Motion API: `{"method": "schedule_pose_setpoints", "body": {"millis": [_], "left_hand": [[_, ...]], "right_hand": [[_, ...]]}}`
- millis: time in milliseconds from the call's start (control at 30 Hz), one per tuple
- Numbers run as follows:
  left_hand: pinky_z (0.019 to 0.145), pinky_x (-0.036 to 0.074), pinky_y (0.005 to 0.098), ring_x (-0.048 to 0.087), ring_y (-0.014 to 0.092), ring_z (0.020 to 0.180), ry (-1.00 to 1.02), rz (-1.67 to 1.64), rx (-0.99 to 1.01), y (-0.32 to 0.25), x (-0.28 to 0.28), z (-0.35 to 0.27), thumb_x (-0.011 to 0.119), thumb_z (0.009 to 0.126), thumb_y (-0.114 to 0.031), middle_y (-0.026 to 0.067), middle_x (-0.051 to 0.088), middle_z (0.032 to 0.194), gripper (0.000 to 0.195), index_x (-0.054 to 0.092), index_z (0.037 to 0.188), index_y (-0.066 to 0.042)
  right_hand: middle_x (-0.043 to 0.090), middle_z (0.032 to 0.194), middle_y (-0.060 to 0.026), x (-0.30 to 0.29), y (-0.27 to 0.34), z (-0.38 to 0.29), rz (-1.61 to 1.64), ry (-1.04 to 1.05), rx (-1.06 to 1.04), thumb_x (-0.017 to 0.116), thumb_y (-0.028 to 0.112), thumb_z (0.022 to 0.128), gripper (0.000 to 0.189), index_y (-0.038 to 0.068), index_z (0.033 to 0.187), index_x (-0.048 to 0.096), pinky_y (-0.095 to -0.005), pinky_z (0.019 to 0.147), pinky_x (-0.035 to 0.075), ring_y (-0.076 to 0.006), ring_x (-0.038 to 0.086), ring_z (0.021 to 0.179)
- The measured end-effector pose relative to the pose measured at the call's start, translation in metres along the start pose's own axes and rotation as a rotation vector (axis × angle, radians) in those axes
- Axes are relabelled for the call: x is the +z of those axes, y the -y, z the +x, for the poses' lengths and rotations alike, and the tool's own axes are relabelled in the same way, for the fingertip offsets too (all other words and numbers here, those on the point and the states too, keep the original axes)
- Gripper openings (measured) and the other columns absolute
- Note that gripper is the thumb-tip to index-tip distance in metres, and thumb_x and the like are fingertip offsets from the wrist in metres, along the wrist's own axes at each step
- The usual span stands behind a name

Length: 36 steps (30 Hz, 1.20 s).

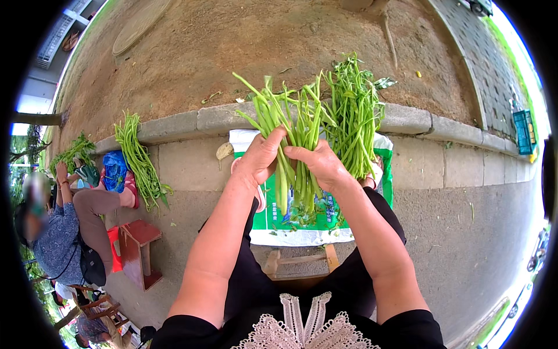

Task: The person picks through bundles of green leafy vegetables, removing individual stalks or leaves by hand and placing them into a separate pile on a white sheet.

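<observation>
My left hand (263, 157) is closed around a bundle of long green vegetable stems (266, 107). Against it, my right hand (324, 163) grips a second bunch of stems (306, 135), its thumb reaching toward the left hand. Both bunches are held upright above a green and white printed plastic sack (263, 221) spread on the ground between my feet. Leaf scraps (305, 216) lie on the sack. A larger heap of leafy stems (355, 113) is just right of my right hand, partly over the sack and the curb. The hands hide the lower middle of the stems.
A stone curb (178, 126) crosses in front, with bare soil (279, 39) beyond. At left sits a person (61, 248) beside a stem pile (139, 161), a blue plastic bag (115, 170) and a reddish wooden stool (139, 248). A teal crate (524, 131) stands far right.
</observation>
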<state>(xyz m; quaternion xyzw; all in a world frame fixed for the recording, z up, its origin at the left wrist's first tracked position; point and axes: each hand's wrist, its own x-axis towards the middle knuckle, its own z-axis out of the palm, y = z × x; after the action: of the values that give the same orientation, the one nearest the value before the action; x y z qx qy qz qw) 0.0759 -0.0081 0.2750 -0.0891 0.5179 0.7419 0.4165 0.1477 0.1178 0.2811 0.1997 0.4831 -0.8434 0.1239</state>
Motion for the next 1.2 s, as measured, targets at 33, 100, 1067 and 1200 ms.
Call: {"method": "schedule_pose_setpoints", "body": {"millis": [33,100,1067,1200], "left_hand": [[0.069,0.051,0.0342,0.059,0.017,0.082,-0.011,0.027,0.004,-0.003,0.002,-0.002,0.058,0.085,-0.025,0.008,0.059,0.096,0.031,0.055,0.106,-0.003],[0.068,0.05,0.0339,0.059,0.017,0.082,0.011,0.08,0.094,-0.002,-0.005,0.002,0.062,0.081,-0.018,0.0079,0.06,0.094,0.027,0.057,0.102,-0.002],[0.061,0.046,0.0273,0.057,0.013,0.073,-0.085,-0.04,0.161,-0.017,-0.013,0.002,0.073,0.074,-0.015,0.0014,0.058,0.078,0.026,0.059,0.093,-0.005],[0.061,0.046,0.0267,0.056,0.012,0.07,-0.004,-0.032,0.183,-0.011,0.002,0.001,0.072,0.073,-0.013,0.0036,0.06,0.08,0.022,0.06,0.087,-0.002]], "right_hand": [[0.058,0.076,-0.0035,-0.002,0.001,0.001,-0.042,-0.011,-0.028,0.063,0.01,0.078,0.017,0.001,0.093,0.06,-0.0267,0.061,0.045,-0.0111,0.054,0.067],[0.059,0.075,-0.0038,-0.006,-0.002,0.004,-0.171,-0.048,-0.09,0.062,0.007,0.075,0.022,0.0,0.096,0.061,-0.0289,0.061,0.045,-0.0129,0.055,0.066],[0.057,0.076,-0.0064,-0.015,0.016,-0.003,-0.024,-0.048,-0.068,0.07,0.008,0.07,0.03,0.0,0.094,0.054,-0.0254,0.054,0.044,-0.0135,0.053,0.059],[0.061,0.091,-0.0048,0.0,0.004,-0.004,-0.041,0.019,-0.088,0.074,0.018,0.072,0.042,0.001,0.107,0.057,-0.028,0.063,0.047,-0.0125,0.057,0.075]]}}
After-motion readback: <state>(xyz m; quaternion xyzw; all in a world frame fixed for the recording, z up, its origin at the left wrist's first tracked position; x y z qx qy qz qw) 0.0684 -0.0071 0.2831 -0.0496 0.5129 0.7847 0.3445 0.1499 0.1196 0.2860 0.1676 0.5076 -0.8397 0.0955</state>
